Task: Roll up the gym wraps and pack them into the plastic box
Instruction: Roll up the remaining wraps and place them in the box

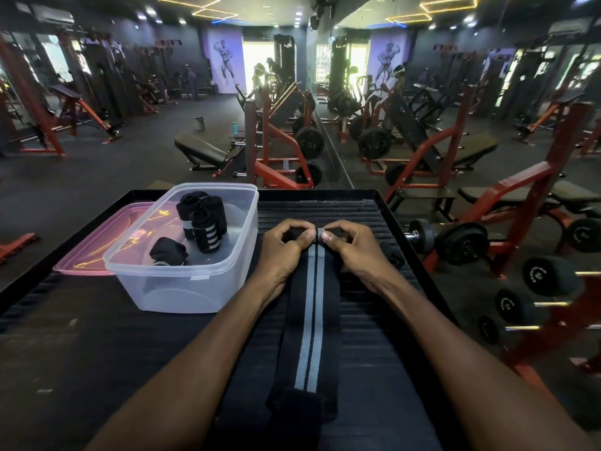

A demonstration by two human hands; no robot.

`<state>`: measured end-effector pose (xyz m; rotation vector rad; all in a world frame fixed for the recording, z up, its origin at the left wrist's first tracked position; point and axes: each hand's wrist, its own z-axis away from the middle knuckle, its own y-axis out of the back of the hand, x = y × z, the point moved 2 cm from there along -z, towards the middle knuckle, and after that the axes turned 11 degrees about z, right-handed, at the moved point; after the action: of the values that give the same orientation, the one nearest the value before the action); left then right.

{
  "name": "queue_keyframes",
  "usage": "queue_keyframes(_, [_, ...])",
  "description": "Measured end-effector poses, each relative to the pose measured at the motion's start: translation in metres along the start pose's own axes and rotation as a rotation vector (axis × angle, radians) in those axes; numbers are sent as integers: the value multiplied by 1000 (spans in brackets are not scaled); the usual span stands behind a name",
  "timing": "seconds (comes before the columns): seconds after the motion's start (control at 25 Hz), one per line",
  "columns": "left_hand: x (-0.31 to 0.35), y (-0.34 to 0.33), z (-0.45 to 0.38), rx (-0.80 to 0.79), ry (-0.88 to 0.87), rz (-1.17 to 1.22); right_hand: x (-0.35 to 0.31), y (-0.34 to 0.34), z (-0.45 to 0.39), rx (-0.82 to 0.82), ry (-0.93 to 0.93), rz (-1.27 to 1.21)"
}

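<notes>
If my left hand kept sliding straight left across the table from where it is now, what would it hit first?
Most likely the plastic box. The left hand pinches the wrap just right of the box's near wall, with only bare table between them, though depth is hard to judge.

Black wrap (312, 320) with two grey stripes; clear plastic box (182, 288); pink lid (94, 252); black tray (403, 229).

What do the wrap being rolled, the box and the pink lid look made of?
Wrap: woven, probably elastic fabric, matte black with grey stripes, lying limp.
Box: translucent frosted plastic; the rolled wraps show through its wall.
Pink lid: glossy translucent plastic, reflecting ceiling lights.
</notes>
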<state>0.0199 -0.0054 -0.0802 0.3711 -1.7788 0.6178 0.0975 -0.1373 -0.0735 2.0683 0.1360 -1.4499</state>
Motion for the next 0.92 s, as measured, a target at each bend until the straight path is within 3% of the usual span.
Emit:
queue_keyframes(0.16, [-6, -4, 3, 31, 165, 59, 0, 2, 1, 37, 143, -8])
queue_keyframes(0.4, [-2, -1, 3, 53, 25, -21, 2, -4, -1, -22, 35, -13])
queue_keyframes(0.52, [-8, -2, 1, 36, 140, 70, 4, -2, -3, 55, 95, 92])
queue_keyframes(0.6, [-10, -1, -3, 11, 197, 4, 4, -2, -3, 64, 141, 104])
queue_keyframes(0.72, [-6, 2, -7, -13, 138, -162, 4, -2, -3, 31, 147, 45])
queue_keyframes(0.92, [-3, 2, -3, -11, 57, -163, 8, -6, -5, -5, 55, 111])
